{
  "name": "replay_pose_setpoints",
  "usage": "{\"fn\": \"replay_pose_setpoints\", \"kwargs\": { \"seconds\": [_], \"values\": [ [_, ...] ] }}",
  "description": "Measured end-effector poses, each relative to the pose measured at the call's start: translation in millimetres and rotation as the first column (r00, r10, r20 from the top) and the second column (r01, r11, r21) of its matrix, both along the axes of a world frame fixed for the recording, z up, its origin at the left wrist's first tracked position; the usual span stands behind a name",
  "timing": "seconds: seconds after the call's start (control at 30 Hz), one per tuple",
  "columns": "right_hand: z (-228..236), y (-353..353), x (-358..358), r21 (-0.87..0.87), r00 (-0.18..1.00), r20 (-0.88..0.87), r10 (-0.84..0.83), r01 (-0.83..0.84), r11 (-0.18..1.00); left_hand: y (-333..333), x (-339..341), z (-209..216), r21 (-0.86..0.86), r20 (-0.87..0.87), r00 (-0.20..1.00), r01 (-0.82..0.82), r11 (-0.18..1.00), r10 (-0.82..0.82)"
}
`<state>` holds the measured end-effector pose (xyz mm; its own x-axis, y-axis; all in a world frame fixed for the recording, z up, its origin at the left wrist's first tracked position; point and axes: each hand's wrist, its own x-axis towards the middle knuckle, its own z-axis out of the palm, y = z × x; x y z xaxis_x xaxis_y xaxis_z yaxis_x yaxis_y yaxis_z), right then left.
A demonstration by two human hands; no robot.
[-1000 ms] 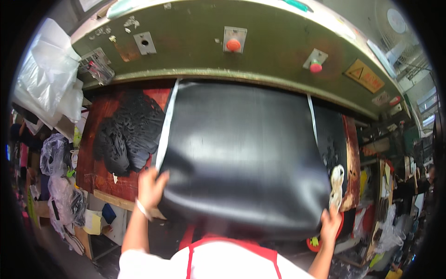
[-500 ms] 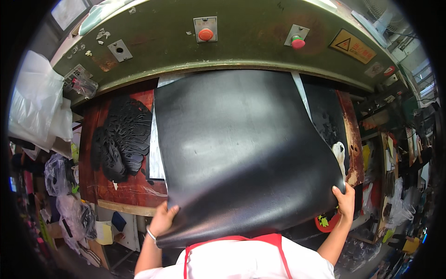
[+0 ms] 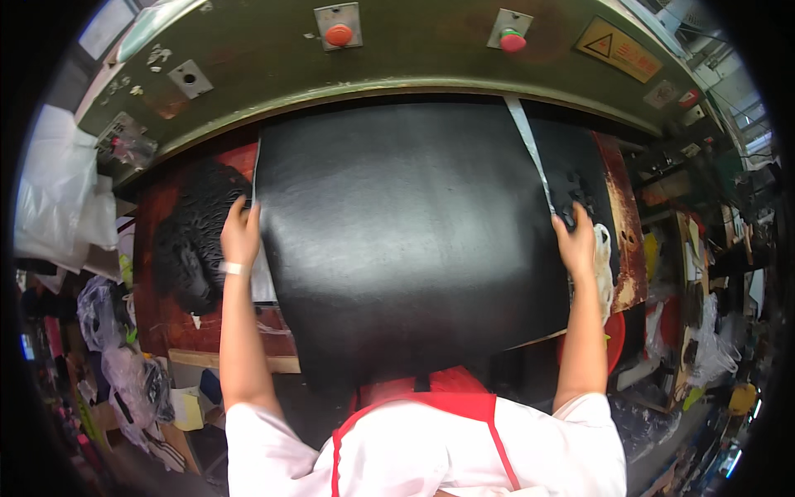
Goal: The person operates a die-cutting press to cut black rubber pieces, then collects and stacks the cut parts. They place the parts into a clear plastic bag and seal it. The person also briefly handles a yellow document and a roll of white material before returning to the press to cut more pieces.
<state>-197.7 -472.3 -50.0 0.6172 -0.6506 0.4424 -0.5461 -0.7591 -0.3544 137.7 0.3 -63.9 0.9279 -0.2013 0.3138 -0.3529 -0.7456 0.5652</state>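
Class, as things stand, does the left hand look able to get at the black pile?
Probably yes: the left hand overlaps the right edge of the black pile in view, with nothing visible blocking it; whether they touch, I cannot tell.

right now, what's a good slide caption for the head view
Left hand and right hand at opposite sides of a broad black sheet, near a green machine.

Sheet (image 3: 397,215) — on table (image 3: 170,333), piled pieces (image 3: 192,257) left

I get broad glare on sheet (image 3: 402,215), near end dim. Left hand (image 3: 240,238), right hand (image 3: 577,240) motion-smeared. Window (image 3: 757,137) bright, far right. Fisheye bows panel (image 3: 422,58), corners black.
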Motion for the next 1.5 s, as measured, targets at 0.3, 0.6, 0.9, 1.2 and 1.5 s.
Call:
{"fn": "replay_pose_setpoints", "kwargs": {
  "seconds": [0.3,0.6,0.9,1.2,1.5],
  "values": [
    [-40,91,-114,0.45,0.918,-0.046,-0.394,0.371,0.812,57,-210,-4,0.185,-0.266,0.96,-0.039,0.982,0.088],
    [-17,42,25,0.345,0.987,-0.069,-0.143,0.158,0.925,-17,5,-12,0.297,-0.033,0.999,-0.006,0.955,0.017],
    [-36,36,-168,-0.109,0.883,-0.234,-0.408,0.393,0.913,22,-55,-41,0.179,0.014,0.986,-0.168,0.969,0.169],
    [-33,-3,-209,0.222,0.991,-0.119,-0.055,0.081,0.972,22,-45,-44,0.105,0.023,0.992,-0.126,0.986,0.124],
    [7,13,-197,0.494,0.419,0.724,-0.548,-0.869,-0.012,20,-46,-43,0.137,0.042,0.986,-0.164,0.977,0.159]
  ]
}}
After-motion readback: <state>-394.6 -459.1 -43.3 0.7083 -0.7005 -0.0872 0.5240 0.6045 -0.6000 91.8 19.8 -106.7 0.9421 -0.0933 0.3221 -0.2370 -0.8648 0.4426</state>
